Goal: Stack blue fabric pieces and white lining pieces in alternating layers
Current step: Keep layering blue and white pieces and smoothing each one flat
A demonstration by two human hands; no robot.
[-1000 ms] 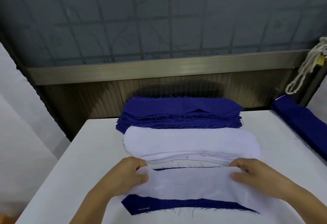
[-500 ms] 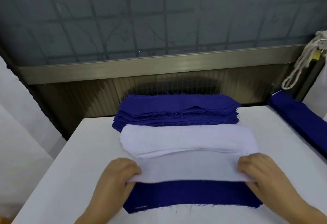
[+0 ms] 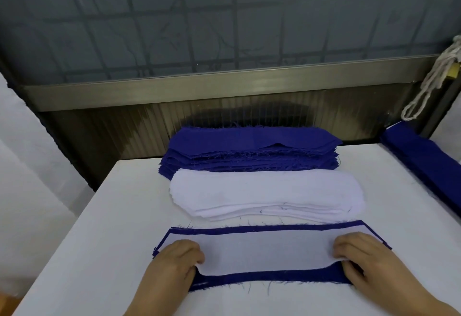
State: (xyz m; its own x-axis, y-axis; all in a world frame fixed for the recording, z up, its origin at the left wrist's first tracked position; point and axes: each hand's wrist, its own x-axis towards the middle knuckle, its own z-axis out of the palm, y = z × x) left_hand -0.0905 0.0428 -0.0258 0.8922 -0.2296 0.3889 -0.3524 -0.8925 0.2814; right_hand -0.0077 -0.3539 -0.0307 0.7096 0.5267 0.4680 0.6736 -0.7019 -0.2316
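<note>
A white lining piece (image 3: 267, 250) lies on a blue fabric piece (image 3: 269, 277) at the near middle of the table, with blue showing all round its edge. My left hand (image 3: 177, 263) holds the lining's left end, fingers curled over it. My right hand (image 3: 361, 258) holds the right end the same way. Behind them sits a pile of white lining pieces (image 3: 267, 193), and farther back a taller pile of blue fabric pieces (image 3: 252, 151).
The work goes on atop a white table (image 3: 112, 228). More blue fabric (image 3: 424, 161) lies along the right edge. A metal-framed window wall (image 3: 224, 86) stands behind the table, and a white rope (image 3: 431, 81) hangs at the right.
Both hands drew the white lining piece toward me off the white pile and laid it down centred on the blue piece. The blue border now shows on every side.
</note>
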